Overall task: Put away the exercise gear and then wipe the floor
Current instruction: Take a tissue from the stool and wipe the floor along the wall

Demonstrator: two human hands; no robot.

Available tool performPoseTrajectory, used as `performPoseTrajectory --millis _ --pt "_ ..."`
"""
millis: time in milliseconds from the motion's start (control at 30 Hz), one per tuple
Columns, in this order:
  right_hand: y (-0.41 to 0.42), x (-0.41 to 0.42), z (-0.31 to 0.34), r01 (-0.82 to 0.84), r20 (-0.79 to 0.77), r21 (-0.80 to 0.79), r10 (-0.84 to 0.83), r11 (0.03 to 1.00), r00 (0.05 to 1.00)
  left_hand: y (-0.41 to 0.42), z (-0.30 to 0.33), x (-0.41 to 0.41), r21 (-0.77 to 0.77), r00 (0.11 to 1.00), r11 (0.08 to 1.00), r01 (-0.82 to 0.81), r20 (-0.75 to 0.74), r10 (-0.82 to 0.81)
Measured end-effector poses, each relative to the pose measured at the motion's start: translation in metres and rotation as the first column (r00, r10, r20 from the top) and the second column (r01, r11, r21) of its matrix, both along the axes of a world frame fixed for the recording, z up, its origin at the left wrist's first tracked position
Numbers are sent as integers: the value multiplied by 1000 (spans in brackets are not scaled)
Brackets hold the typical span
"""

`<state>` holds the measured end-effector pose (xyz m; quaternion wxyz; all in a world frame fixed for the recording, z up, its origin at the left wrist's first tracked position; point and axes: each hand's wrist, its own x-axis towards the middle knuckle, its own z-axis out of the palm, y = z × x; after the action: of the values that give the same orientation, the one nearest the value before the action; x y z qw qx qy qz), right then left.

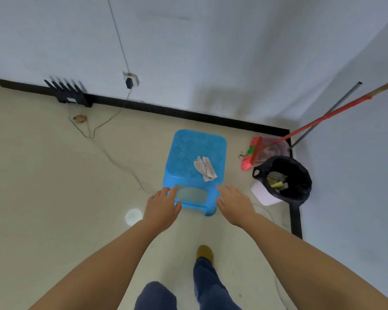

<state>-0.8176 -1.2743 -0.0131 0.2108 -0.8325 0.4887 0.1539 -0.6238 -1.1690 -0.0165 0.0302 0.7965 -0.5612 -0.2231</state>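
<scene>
A blue plastic stool (pixel 188 153) stands on the pale floor near the wall. A crumpled grey-white cloth (pixel 205 168) lies on its seat, toward the right. My left hand (pixel 162 205) is at the stool's near left corner, fingers spread and touching the edge. My right hand (pixel 234 203) is at the near right corner, fingers apart, holding nothing. Both arms reach forward over the floor.
A bin with a black bag (pixel 285 177) stands right of the stool, a red broom (pixel 255 154) and a metal pole (pixel 323 115) lean in the corner. A black rack (pixel 68 92) sits by the skirting at left, with a thin cable (pixel 112 157) trailing across the floor.
</scene>
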Motion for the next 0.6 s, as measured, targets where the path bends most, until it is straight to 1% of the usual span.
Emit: performPoseTrajectory --millis 167,233,333,400,433,467,567,600 --pt "-60 17 -73 -2 4 100 1 995 1000 -57 -74 4 75 997 997 20 -71 -14" --pt "-79 30 -105 37 36 110 -41 993 999 -80 -108 12 75 996 997 25 -86 -18" --pt "-101 49 -151 82 137 45 -87 996 987 -117 -156 25 44 993 995 89 -83 -85" --pt "-114 61 -179 96 219 -48 -83 994 972 -138 -183 32 -29 988 989 148 -29 -149" --pt "-120 67 -191 105 229 -86 -83 991 970 -146 -194 35 -64 987 985 158 3 -159" --pt "-125 71 -203 114 214 -108 -89 988 973 -153 -204 37 -77 988 985 153 20 -152" --pt "-135 80 -231 99 71 -164 -88 982 994 -159 -238 41 -11 985 985 171 39 -171" --pt "-136 81 -237 98 48 -200 -90 975 995 -157 -246 42 -14 981 983 184 56 -183"
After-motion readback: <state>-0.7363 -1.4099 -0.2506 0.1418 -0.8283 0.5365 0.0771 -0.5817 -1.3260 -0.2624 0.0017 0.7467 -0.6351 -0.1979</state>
